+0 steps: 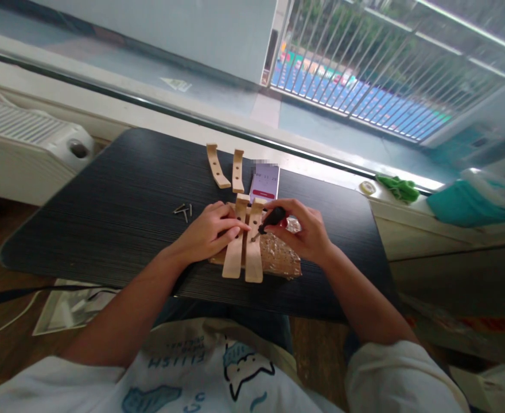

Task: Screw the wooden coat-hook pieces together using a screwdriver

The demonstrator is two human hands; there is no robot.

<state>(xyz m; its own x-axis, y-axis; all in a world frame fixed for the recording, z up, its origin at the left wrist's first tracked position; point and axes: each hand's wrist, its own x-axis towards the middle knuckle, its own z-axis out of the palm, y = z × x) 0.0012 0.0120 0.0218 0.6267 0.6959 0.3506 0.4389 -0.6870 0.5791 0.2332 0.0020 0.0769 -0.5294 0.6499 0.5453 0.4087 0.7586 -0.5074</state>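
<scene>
Two pale wooden hook-shaped pieces with drilled holes lie side by side over a brown block covered in clear wrap. My left hand is closed on the left wooden piece, its index finger reaching across to the right wooden piece. In my right hand is a screwdriver with a black handle, tilted down to the left. Its tip meets the lower hole of the right piece; whether a screw sits there is too small to tell.
Two more wooden hooks lie farther back on the dark table, beside a phone. Several screws are left of my left hand. A tape roll and green cloth rest on the window sill.
</scene>
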